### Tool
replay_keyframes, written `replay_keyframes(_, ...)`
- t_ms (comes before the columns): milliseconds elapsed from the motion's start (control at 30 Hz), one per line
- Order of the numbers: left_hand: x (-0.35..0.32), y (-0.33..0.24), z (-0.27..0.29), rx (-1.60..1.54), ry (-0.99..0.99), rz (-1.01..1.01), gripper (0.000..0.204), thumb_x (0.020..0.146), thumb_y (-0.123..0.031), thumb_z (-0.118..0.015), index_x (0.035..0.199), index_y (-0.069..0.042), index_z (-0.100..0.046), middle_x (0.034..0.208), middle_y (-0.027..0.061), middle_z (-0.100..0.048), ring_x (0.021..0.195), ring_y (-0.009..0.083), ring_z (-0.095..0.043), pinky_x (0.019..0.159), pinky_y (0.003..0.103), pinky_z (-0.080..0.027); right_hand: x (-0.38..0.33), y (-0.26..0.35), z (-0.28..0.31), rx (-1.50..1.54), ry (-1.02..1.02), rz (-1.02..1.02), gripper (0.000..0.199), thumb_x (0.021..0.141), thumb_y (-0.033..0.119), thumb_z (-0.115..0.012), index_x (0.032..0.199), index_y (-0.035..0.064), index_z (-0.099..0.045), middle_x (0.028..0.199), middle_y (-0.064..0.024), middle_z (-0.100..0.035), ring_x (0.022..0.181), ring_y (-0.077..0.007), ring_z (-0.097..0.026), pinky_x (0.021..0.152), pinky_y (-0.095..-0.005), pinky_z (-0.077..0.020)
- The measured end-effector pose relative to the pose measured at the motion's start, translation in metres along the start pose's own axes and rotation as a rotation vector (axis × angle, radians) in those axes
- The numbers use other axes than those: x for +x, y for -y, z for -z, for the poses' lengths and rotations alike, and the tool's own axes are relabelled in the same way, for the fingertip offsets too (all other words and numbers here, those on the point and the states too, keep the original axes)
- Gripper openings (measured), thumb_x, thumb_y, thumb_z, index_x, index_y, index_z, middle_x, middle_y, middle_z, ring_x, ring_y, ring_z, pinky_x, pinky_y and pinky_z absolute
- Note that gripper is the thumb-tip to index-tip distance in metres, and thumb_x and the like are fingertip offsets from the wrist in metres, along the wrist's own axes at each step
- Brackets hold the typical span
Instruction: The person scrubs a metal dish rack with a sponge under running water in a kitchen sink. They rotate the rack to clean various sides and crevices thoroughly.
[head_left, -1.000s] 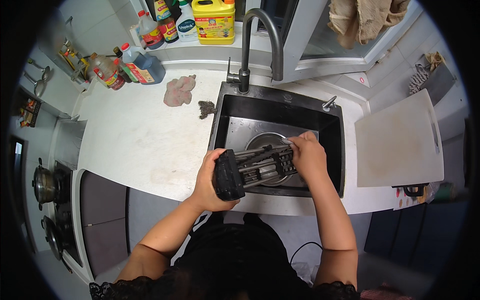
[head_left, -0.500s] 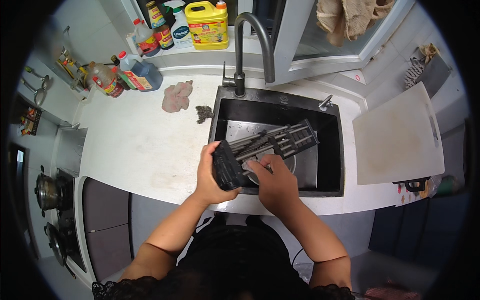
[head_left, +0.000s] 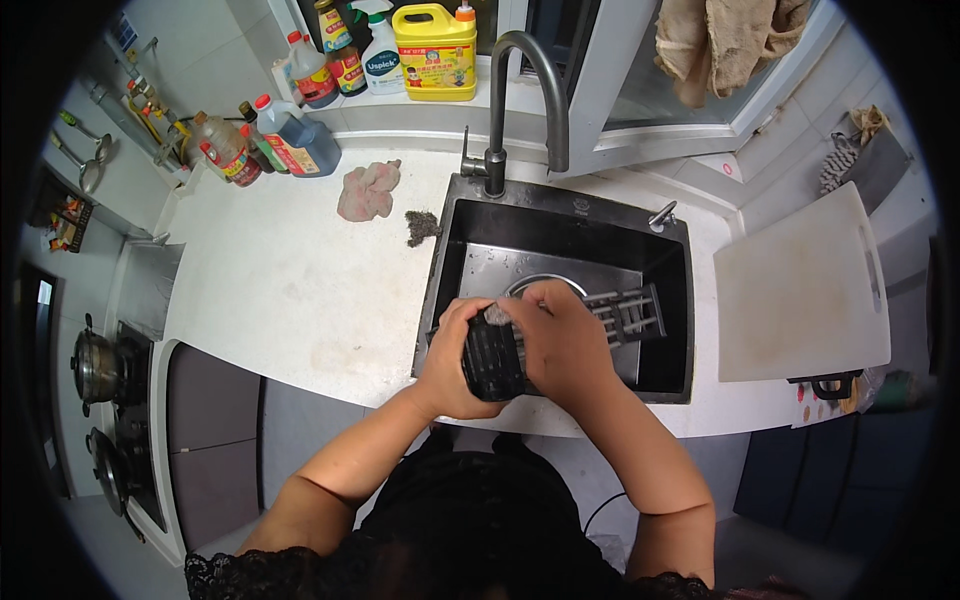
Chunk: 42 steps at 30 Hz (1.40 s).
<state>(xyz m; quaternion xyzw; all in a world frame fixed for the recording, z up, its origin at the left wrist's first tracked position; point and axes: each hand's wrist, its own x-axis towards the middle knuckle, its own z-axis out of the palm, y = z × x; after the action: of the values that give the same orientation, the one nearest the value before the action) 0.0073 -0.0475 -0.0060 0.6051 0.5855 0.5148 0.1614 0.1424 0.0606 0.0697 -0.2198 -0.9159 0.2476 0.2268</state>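
While left grip [head_left: 446,372] clasps rack [head_left: 494,360], right grip [head_left: 563,348] pinches grey pad [head_left: 496,315], partly hiding bowl [head_left: 546,279] in sink [head_left: 570,222].

The rack [head_left: 493,365] you hold has a ribbed black end that looks like plastic with a faint sheen; its bars [head_left: 610,297] look like smooth metal. The small grey pad [head_left: 497,315] you grip looks rough. Your sink [head_left: 580,200] has a matt dark rim and a shinier metal floor, your tap [head_left: 497,110] a satin metallic finish. The smooth pale counter [head_left: 270,270] bears a crumpled cloth [head_left: 368,192] and a wiry, coarse scrubber [head_left: 422,228].
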Motion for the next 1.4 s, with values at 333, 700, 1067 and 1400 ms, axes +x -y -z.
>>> replay_keyframes(333,-0.005,0.012,-0.005,-0.048,-0.066,0.008,0.1,0.045,-0.015,-0.082,0.131,0.0,-0.033,0.119,0.0141,-0.042,0.109,0.0256,-0.046,0.097,0.035,-0.037,0.013,-0.006,-0.015,0.005,-0.047,0.003,0.022,0.08,0.008,-0.057,0.099,0.0126,-0.067,0.091,-0.0063,-0.057,0.082,-0.0259,-0.06,0.069,-0.035,-0.0494)
replay_keyframes(700,-0.005,0.022,0.001,-0.25,-0.109,0.165,0.099,0.043,-0.014,-0.08,0.129,-0.001,-0.034,0.116,0.0135,-0.045,0.107,0.0275,-0.048,0.095,0.036,-0.039,0.019,0.001,-0.021,0.04,-0.031,0.009,0.023,0.079,0.004,-0.058,0.098,0.0124,-0.067,0.088,-0.005,-0.057,0.078,-0.0249,-0.06,0.065,-0.0333,-0.0494)
replay_keyframes(1067,-0.003,0.033,0.001,-0.374,-0.167,0.18,0.102,0.045,-0.011,-0.08,0.133,0.0,-0.03,0.119,0.0102,-0.044,0.111,0.0198,-0.046,0.097,0.032,-0.038,0.008,0.007,-0.018,-0.018,-0.051,0.085,0.017,0.077,0.006,-0.06,0.092,0.0079,-0.067,0.085,-0.0047,-0.057,0.078,-0.0225,-0.06,0.058,-0.0339,-0.0499)
replay_keyframes(1400,0.004,0.037,0.004,-0.566,-0.228,0.267,0.101,0.049,-0.005,-0.079,0.135,-0.001,-0.026,0.116,0.0078,-0.046,0.108,0.0178,-0.049,0.097,0.032,-0.039,0.014,-0.003,-0.017,0.055,-0.042,-0.011,0.022,0.077,0.005,-0.059,0.096,0.0126,-0.068,0.089,-0.0035,-0.056,0.079,-0.0233,-0.06,0.065,-0.0353,-0.05)
